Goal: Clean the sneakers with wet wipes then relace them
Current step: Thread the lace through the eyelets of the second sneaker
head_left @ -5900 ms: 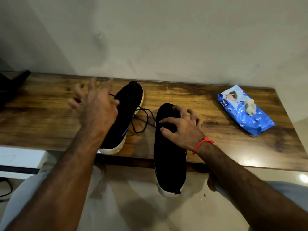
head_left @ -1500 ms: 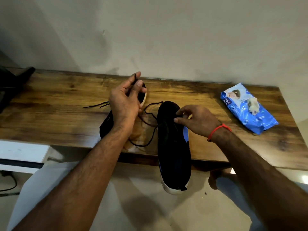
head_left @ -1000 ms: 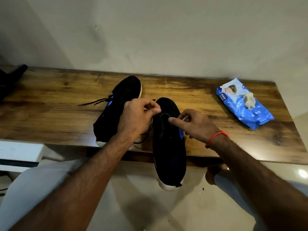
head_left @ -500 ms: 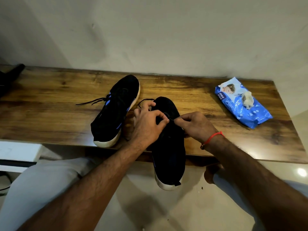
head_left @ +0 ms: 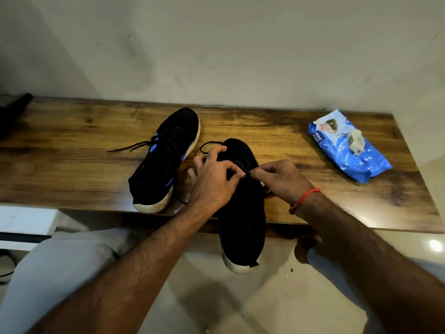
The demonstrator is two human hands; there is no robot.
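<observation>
Fingers [head_left: 237, 175] of both hands pinch a thin, limp black lace [head_left: 245, 170] over the near sneaker [head_left: 240, 213]; best gripped near its tip.

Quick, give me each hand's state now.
Left hand: pinching the black lace over the near sneaker.
Right hand: pinching the same lace.

Wooden table [head_left: 72, 169] against plain wall [head_left: 216, 49] (grey); glossy floor [head_left: 277, 297].
</observation>
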